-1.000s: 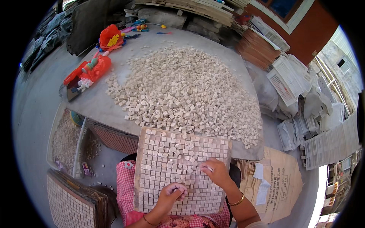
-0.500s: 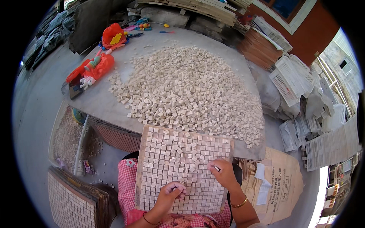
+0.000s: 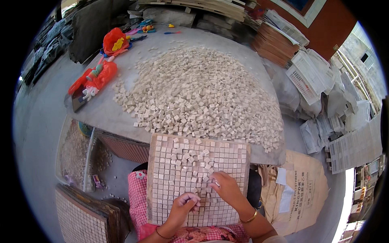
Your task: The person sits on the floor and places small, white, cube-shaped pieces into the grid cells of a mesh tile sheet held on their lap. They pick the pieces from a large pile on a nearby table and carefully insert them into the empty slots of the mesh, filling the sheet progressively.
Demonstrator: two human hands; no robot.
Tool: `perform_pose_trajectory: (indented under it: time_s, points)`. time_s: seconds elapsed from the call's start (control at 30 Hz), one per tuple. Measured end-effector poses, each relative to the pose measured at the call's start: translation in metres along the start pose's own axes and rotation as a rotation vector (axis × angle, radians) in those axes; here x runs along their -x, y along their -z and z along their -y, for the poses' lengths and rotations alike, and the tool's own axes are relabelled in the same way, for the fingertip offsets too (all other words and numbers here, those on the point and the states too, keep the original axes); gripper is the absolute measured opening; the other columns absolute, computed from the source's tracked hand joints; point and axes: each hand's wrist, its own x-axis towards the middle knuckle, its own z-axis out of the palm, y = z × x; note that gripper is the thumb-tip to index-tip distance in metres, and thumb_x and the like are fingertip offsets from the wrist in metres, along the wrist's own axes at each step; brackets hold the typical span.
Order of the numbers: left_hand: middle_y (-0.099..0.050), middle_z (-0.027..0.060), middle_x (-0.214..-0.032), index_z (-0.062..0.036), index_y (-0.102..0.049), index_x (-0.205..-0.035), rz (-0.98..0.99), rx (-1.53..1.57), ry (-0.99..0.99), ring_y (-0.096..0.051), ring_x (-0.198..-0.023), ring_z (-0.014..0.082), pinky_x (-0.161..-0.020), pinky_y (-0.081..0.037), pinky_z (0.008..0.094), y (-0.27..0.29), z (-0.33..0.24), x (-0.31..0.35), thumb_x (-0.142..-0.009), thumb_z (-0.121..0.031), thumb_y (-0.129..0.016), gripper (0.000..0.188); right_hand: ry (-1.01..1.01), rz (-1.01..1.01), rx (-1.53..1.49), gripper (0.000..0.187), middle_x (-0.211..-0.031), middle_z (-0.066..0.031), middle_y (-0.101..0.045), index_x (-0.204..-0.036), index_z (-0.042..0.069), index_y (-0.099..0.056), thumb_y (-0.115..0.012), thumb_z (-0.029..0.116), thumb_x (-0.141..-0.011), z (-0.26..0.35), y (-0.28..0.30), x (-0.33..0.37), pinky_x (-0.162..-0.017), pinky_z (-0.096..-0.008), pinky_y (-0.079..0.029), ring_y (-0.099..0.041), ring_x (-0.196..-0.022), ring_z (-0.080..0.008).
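A square mosaic board (image 3: 166,202) with a grid of small cells lies across my lap. Pale stone tiles fill much of its grid, and several loose tiles (image 3: 187,156) are scattered over its upper middle. Low on the board, my left hand (image 3: 183,207) has its fingers curled together; whatever they hold, if anything, is hidden. My right hand (image 3: 227,189) reaches in from the right, pinching a small pale stone tile (image 3: 217,184) close above the grid. The fingertips of both hands are a short way apart.
A large heap of stone tiles (image 3: 198,89) covers the grey table (image 3: 97,113) ahead. Red plastic bags (image 3: 107,73) with toys lie at its left. Stacked mosaic boards (image 3: 81,212) and a white bin (image 3: 67,162) stand left; a paper sack (image 3: 304,194) and white crates (image 3: 308,77) are right.
My right hand has moved left and slightly down across the board, closer to my left hand. The left hand stays nearly in place. The whole view has shifted slightly.
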Motion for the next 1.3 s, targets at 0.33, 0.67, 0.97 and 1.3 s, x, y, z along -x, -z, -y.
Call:
perform_pose_trajectory:
  time_s: [0.33, 0.67, 0.97, 1.3]
  points:
    - [-0.06, 0.0029, -0.079, -0.002, -0.061, -0.093, -0.012, -0.014, -0.006, -0.054, -0.068, 0.0087, -0.061, -0.044, 0.0223, -0.001, 0.002, 0.0, -0.092, -0.013, -0.055, 0.013, -0.107, -0.076, -0.331, 0.013, -0.079, -0.0135, -0.063, -0.087, 0.002, -0.065, -0.066, 0.014, -0.08, -0.004, 0.011, -0.002, -0.066, -0.0349, -0.048, -0.06, -0.074, -0.0299]
    - [-0.06, 0.0021, -0.079, -0.003, -0.061, -0.093, -0.012, -0.01, 0.01, -0.053, -0.069, 0.0083, -0.061, -0.044, 0.0219, -0.002, 0.004, 0.0, -0.093, -0.014, -0.055, 0.012, -0.028, 0.013, -0.065, 0.01, -0.082, -0.0128, -0.059, -0.084, 0.004, -0.061, -0.063, 0.014, -0.08, -0.002, 0.004, -0.008, -0.067, -0.0401, -0.046, -0.057, -0.075, -0.0334]
    - [-0.06, 0.0024, -0.079, -0.004, -0.06, -0.092, -0.019, -0.034, 0.015, -0.054, -0.068, 0.0088, -0.059, -0.043, 0.0211, -0.004, 0.001, -0.001, -0.093, -0.013, -0.053, 0.011, 0.116, 0.002, -0.087, 0.011, -0.083, -0.0114, -0.06, -0.085, 0.004, -0.062, -0.065, 0.012, -0.079, -0.01, 0.009, -0.013, -0.068, -0.0387, -0.047, -0.058, -0.076, -0.0317]
    - [-0.059, 0.0024, -0.079, -0.0025, -0.061, -0.093, -0.02, -0.03, 0.025, -0.053, -0.068, 0.0084, -0.061, -0.043, 0.0221, 0.0, 0.001, 0.001, -0.093, -0.013, -0.054, 0.012, 0.023, -0.037, -0.098, 0.013, -0.08, -0.0126, -0.061, -0.084, 0.003, -0.062, -0.069, 0.011, -0.076, -0.012, 0.02, 0.001, -0.067, -0.0369, -0.048, -0.059, -0.076, -0.0306]
